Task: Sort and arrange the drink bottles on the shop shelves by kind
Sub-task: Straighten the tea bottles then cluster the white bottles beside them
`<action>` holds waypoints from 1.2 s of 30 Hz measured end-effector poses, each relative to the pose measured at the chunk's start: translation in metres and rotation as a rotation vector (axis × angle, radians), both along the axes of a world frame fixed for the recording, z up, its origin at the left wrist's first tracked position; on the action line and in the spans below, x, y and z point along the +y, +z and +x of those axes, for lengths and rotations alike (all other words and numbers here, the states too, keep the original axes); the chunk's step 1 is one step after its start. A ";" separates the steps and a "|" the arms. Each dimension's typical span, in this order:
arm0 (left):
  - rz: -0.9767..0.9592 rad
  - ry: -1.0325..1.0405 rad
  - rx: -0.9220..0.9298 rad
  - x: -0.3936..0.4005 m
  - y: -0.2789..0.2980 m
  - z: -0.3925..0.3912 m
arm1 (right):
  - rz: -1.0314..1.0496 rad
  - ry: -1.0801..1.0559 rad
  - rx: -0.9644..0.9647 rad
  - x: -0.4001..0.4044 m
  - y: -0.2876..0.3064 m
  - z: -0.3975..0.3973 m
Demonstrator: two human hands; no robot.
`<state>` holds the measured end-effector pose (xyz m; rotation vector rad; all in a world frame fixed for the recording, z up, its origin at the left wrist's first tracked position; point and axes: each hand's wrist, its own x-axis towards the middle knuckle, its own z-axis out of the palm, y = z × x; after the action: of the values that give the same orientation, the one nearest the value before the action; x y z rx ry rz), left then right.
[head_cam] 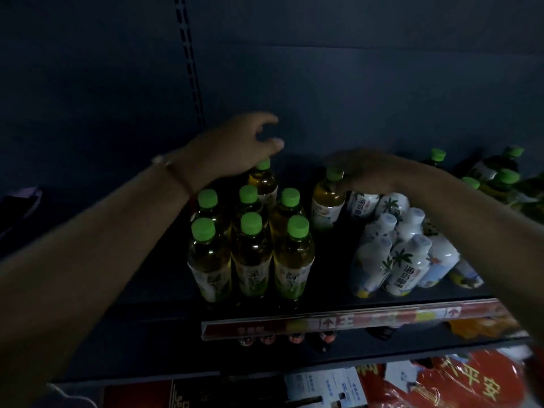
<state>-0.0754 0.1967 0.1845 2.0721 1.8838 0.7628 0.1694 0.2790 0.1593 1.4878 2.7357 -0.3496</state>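
Several green-capped tea bottles (pixel 251 245) stand in rows at the middle of the dark shelf (pixel 323 293). My left hand (pixel 235 145) hovers over the rearmost bottle of that group (pixel 263 179), fingers spread, thumb near its cap. My right hand (pixel 368 172) grips the cap of a lone green-capped tea bottle (pixel 327 201), which tilts slightly between the two groups. To its right stand several white bottles with palm-tree labels (pixel 406 260). More green-capped bottles (pixel 500 178) sit at the far right, partly hidden behind my right forearm.
A red price strip (pixel 353 320) runs along the shelf's front edge. Below it are dark bottle tops (pixel 294 338) and red packaging (pixel 471 384). A slotted upright (pixel 191 69) runs up the dark back panel. The shelf's left part holds no bottles.
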 end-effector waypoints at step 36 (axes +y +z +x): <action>-0.187 -0.082 -0.363 -0.025 -0.100 -0.114 | -0.105 0.124 0.054 0.007 -0.011 -0.154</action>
<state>-0.1895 0.1715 0.0843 1.7483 1.5973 0.8405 0.0154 0.2858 0.1481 1.2959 2.7856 -0.5279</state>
